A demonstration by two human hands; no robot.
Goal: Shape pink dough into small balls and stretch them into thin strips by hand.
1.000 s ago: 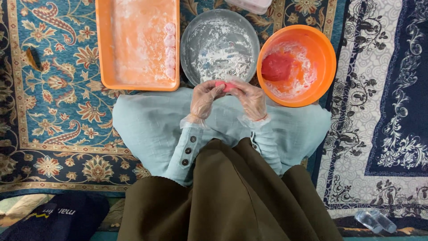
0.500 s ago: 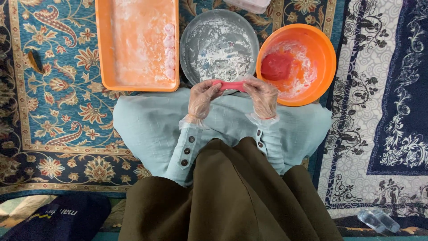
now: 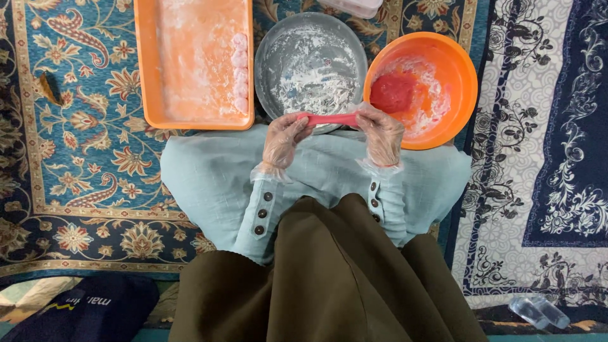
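Observation:
Both hands wear thin clear plastic gloves. A strip of pink-red dough [image 3: 330, 118] stretches between them, above my lap. My left hand [image 3: 284, 136] pinches its left end and my right hand [image 3: 380, 132] pinches its right end. Just beyond the strip sits a round grey metal pan [image 3: 310, 63] dusted with white flour. To its right an orange bowl [image 3: 457, 69] holds a lump of red dough [image 3: 392, 93] and flour. An orange tray [image 3: 144, 69] at the left is floured, with a column of several pale pink dough balls [image 3: 240, 73] along its right side.
Everything rests on a patterned blue carpet [image 3: 76, 164], with a white and navy rug [image 3: 544, 145] at the right. A clear plastic container [image 3: 352, 6] peeks in at the top edge. A dark bag [image 3: 82, 307] lies at the bottom left and a clear plastic object [image 3: 538, 311] at the bottom right.
My hands have drawn apart. The dough, a small lump held between them a second ago, is now pulled out into a long strip.

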